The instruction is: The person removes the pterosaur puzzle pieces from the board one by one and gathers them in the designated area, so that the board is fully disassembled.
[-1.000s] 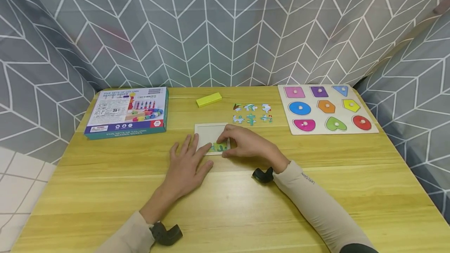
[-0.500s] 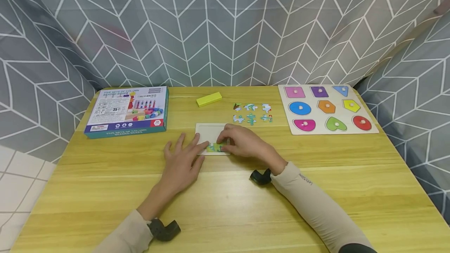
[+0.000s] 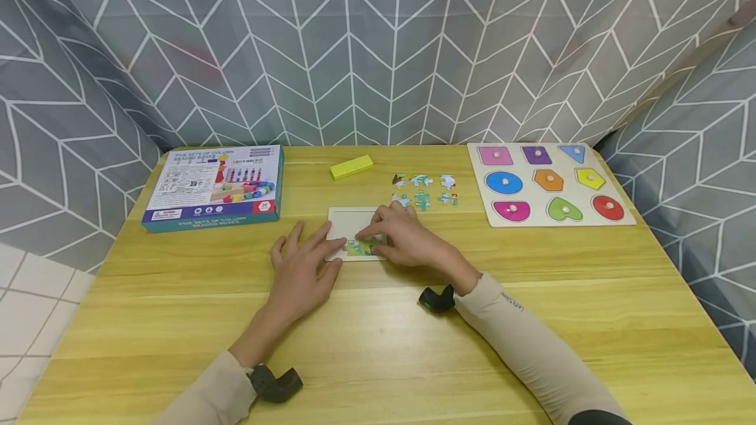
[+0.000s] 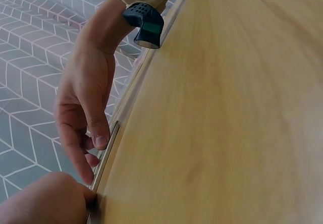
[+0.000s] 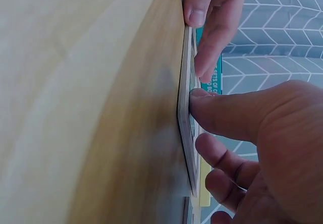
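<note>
A small white puzzle tray (image 3: 345, 220) lies flat at the middle of the table, with green jigsaw pieces (image 3: 361, 249) along its near side. My left hand (image 3: 300, 275) reaches in from the left, fingers spread, its index fingertip at the tray's lower left part. From the right, my right hand (image 3: 407, 236) bends over the tray and pinches a puzzle piece between thumb and index finger. In the right wrist view the right thumb (image 5: 222, 110) presses down inside the tray's edge, other fingers curled. The left wrist view shows the tray edge-on beside the left hand (image 4: 83, 93).
Behind the right hand lie several loose jigsaw pieces (image 3: 422, 199) in two rows. A yellow block (image 3: 351, 167) is at the back. A bead-set box (image 3: 212, 189) lies at the back left and a knobbed shape board (image 3: 481, 205) at the back right, before a grey patterned curtain (image 3: 372, 51).
My left hand has drawn slightly left across the tray. The right index finger has shifted left over the pieces, and its knuckles have risen toward the loose pieces.
</note>
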A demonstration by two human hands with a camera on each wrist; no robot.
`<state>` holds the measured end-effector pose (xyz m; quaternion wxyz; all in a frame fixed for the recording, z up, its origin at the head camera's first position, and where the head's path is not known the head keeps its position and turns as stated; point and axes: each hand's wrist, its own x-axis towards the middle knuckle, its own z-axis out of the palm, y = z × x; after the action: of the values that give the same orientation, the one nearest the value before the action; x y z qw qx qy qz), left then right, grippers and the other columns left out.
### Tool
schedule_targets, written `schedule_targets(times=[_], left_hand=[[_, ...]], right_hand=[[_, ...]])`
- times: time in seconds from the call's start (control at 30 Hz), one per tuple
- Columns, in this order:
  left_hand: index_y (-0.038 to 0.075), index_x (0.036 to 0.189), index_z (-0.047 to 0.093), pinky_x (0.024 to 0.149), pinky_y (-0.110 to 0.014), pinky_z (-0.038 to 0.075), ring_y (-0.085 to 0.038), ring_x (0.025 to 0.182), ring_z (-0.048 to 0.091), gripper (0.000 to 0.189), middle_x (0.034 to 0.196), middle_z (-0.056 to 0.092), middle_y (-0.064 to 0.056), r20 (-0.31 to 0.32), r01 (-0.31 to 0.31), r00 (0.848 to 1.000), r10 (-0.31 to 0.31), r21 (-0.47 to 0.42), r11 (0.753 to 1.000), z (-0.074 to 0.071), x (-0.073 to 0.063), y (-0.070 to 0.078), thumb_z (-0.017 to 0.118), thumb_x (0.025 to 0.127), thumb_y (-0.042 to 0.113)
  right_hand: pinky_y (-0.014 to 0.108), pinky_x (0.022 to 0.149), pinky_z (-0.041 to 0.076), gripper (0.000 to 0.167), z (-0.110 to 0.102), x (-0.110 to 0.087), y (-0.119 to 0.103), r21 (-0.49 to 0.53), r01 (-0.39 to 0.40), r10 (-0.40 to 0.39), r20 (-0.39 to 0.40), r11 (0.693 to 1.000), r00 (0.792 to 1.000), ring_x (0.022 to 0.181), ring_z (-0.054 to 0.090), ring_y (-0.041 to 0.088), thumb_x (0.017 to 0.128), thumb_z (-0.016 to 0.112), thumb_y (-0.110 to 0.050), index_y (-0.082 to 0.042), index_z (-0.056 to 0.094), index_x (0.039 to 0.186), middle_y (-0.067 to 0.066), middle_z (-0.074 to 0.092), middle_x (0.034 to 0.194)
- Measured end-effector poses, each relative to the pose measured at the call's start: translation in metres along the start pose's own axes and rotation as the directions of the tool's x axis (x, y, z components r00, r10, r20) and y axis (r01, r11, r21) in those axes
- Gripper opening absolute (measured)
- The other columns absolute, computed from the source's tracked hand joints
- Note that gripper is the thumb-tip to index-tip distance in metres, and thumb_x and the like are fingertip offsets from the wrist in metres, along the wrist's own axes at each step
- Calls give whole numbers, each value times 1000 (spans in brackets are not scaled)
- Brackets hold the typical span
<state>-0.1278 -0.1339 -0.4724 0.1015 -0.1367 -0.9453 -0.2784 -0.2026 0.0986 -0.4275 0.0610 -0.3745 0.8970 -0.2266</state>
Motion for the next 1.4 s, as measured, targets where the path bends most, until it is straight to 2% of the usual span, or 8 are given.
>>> schedule_targets(times=[0.3,0.57,0.83,1.13,1.4], left_hand=[[29,128,71,113,-71,12,-49,150,30,33,153,54,-4,14,4,1000,-4,31,1000,-3,2,-3,66,96,36],[29,128,72,113,-70,13,-47,150,30,34,153,55,-3,16,14,1000,-14,27,1000,-2,1,-4,66,96,37],[27,127,73,113,-70,13,-48,150,31,34,153,55,-4,6,16,1000,-16,20,1000,-3,1,-2,66,96,36],[27,126,74,113,-70,13,-48,150,31,33,152,55,-4,-9,12,1000,-12,13,1000,-3,2,-3,67,95,36],[28,127,73,113,-70,12,-47,150,30,33,153,55,-3,-1,15,1000,-15,14,1000,-3,3,-3,66,96,37]], right_hand=[[35,78,23,29,1,0,2,43,-3,2,14,999,1000,92,42,16,91,76,-13,-23,78,117,-2,63,99],[35,79,24,25,5,1,1,95,-9,7,29,995,1000,91,42,16,92,73,-7,-20,77,113,-3,62,95],[34,77,23,26,7,2,2,118,11,-14,27,993,1000,83,41,13,91,71,-3,-17,75,113,-7,65,87],[37,82,23,23,7,5,3,192,-9,4,24,981,1000,84,47,13,92,69,0,-16,70,108,-7,64,81],[37,82,23,23,6,4,1,194,-4,-1,24,981,1000,85,52,13,91,69,-3,-16,72,110,-7,64,83]])
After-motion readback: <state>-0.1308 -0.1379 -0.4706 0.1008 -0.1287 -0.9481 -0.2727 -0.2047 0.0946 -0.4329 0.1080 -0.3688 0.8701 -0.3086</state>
